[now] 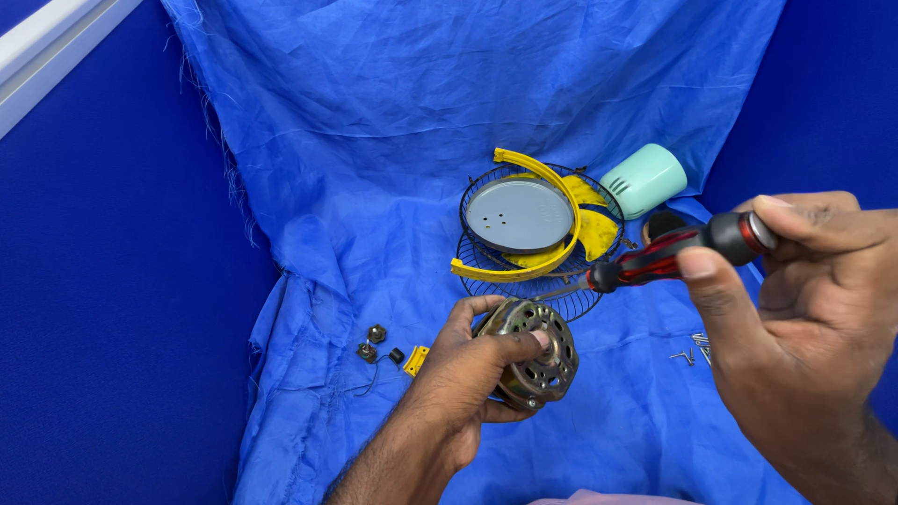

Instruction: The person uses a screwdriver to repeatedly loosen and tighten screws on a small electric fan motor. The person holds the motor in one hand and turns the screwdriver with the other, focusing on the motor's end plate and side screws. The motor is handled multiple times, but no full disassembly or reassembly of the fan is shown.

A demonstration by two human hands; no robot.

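Note:
My left hand (463, 369) grips a round brass-coloured fan motor (533, 353) from its left side, thumb across its face, held just above the blue cloth. My right hand (804, 318) holds a screwdriver (669, 257) with a red and black handle by its butt end. The shaft points down and left, its tip close to the motor's upper rim. Whether the tip touches the motor I cannot tell.
Behind the motor lies a black wire fan guard (528, 281) with a yellow ring, yellow blades and a grey disc (519, 215). A mint-green housing (644, 180) lies at its right. Small black nuts and a yellow clip (415, 360) lie at left, loose screws (692, 351) at right.

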